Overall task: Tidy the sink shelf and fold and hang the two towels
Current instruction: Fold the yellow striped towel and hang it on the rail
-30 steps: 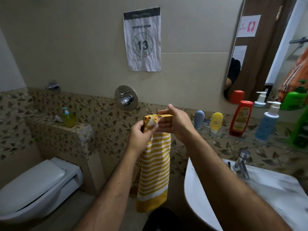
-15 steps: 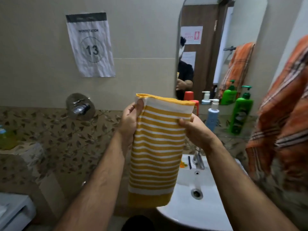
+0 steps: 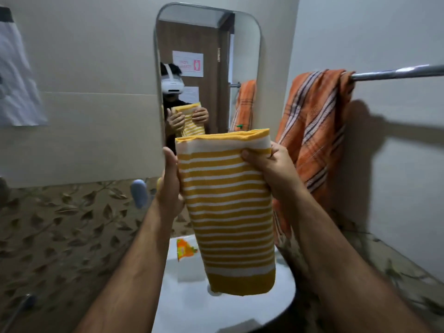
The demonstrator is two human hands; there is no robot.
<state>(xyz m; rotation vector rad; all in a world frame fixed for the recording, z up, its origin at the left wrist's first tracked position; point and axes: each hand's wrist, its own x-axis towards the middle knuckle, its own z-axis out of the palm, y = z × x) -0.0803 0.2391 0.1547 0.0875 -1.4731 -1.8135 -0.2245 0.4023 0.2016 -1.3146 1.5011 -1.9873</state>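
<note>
Above sink [image 3: 216, 308], both hands grip folded yellow towel [image 3: 228, 212], fingers seemingly behind.

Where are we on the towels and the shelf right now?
Done: the orange towel already hangs on the rail, bunched rather than neat. In hand: the yellow striped towel, folded into a narrow strip, gripped at its top corners by the left hand and right hand. Left: hanging it on the rail. The shelf is mostly hidden, so its state is unclear.
</note>
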